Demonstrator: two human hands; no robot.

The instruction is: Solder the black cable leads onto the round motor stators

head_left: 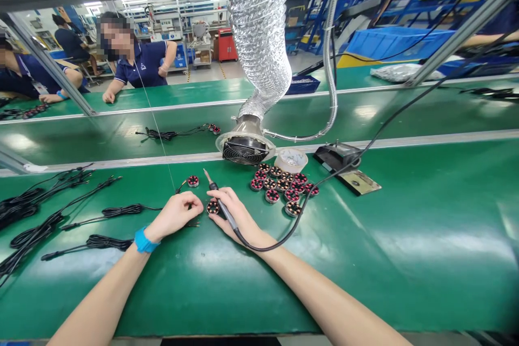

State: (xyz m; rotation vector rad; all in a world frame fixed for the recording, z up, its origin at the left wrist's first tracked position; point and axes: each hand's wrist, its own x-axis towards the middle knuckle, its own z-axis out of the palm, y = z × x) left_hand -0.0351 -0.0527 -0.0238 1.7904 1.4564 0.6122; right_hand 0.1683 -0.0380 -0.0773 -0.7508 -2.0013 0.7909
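My right hand is closed around a soldering iron, whose tip points up and away from me. Its thumb and fingertips are beside a small motor stator with copper windings, which lies between my hands. My left hand, below it a blue wristband, has thumb and forefinger pinched together just left of that stator; what they grip is hidden. Thin wire ends show under this hand, and a black cable runs toward it. Another stator, red, lies beyond with a wire at its side.
Several stators cluster to the right beside a tape roll. A soldering iron stand stands farther right. An extractor fan hangs low ahead. Coiled cables lie left. The iron's cord crosses my right forearm. A co-worker is opposite.
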